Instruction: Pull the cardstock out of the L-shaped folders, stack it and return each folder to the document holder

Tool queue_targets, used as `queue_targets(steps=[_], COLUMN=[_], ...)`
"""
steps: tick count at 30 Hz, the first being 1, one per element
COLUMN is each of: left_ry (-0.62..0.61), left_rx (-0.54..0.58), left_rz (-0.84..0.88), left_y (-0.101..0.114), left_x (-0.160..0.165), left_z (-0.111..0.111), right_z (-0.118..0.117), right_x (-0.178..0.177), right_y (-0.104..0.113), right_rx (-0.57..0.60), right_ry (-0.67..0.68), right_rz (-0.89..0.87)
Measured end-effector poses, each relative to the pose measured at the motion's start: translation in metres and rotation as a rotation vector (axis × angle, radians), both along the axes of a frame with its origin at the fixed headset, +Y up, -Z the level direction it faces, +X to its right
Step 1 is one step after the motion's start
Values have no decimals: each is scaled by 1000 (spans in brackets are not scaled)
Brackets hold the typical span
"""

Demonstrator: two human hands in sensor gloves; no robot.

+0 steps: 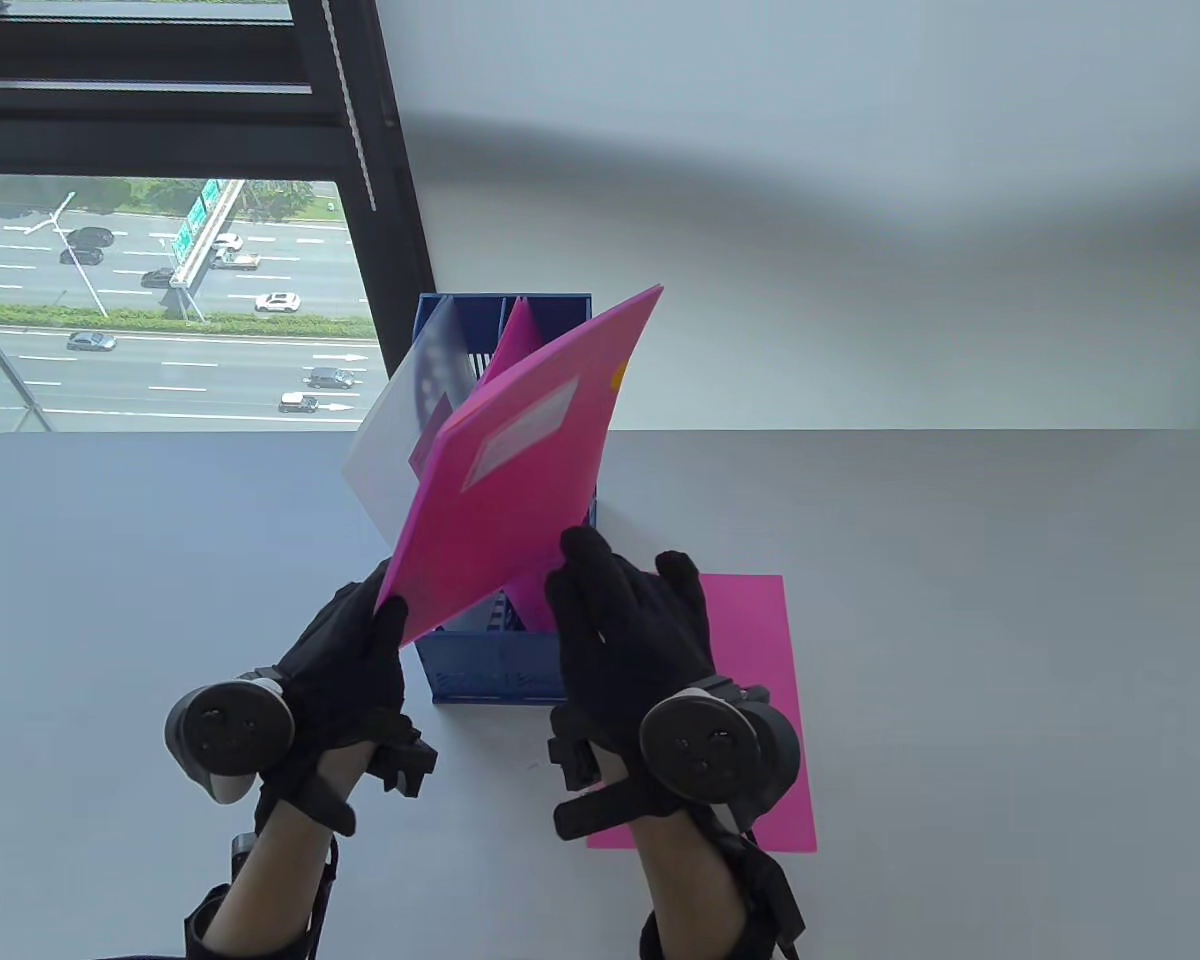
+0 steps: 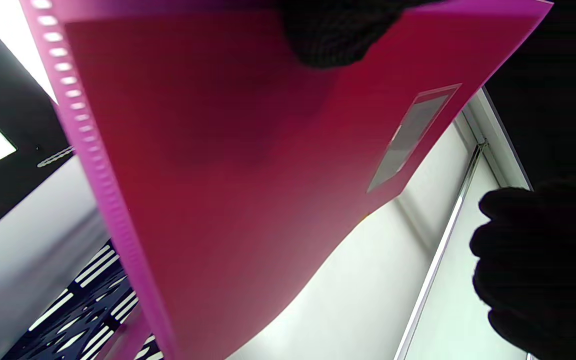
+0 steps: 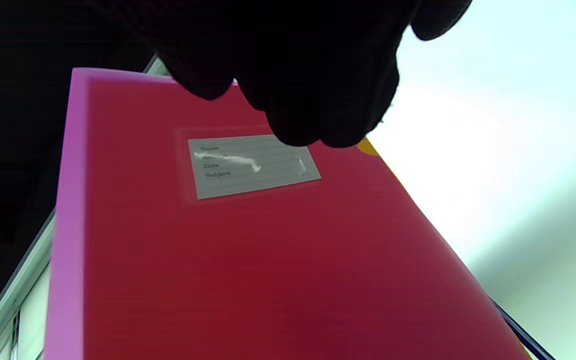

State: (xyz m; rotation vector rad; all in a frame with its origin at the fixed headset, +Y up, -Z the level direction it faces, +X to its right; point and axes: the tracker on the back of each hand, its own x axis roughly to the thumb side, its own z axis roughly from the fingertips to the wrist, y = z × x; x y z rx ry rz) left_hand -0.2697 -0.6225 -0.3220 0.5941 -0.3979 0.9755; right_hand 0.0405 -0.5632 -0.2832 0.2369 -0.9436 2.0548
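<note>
A pink L-shaped folder point(image 1: 525, 450) with a pale label is held tilted above the blue document holder point(image 1: 490, 680). My left hand point(image 1: 388, 612) pinches its lower left corner; in the left wrist view my left fingers point(image 2: 333, 35) lie on the folder point(image 2: 248, 165). My right hand point(image 1: 620, 610) hovers at the folder's lower right edge with loosely curled fingers. In the left wrist view a gap shows between that hand point(image 2: 533, 265) and the folder. A small orange bit point(image 3: 367, 147) peeks out at the folder's far edge. One pink cardstock sheet point(image 1: 760, 690) lies flat on the table under my right wrist.
A clear frosted folder point(image 1: 395, 440) leans out of the holder's left side, and another pink folder point(image 1: 516, 335) stands in a back slot. The holder's slotted wall point(image 2: 93, 310) is seen below the held folder. Behind the grey table point(image 1: 960, 600) are a window and a white wall.
</note>
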Motion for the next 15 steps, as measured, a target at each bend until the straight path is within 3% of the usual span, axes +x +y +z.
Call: queue_targets(steps=[6,15], left_ry=[-188,-460], left_rx=[-123,-283], left_rz=[191,275], left_y=[-8,-27], left_x=[-17,-21], left_z=[-13,-34], right_z=[-6,-25], right_x=[41,66], right_y=[-2,-18], right_rx=[-32,-167], right_ry=[-35,132], right_rz=[-108,-286])
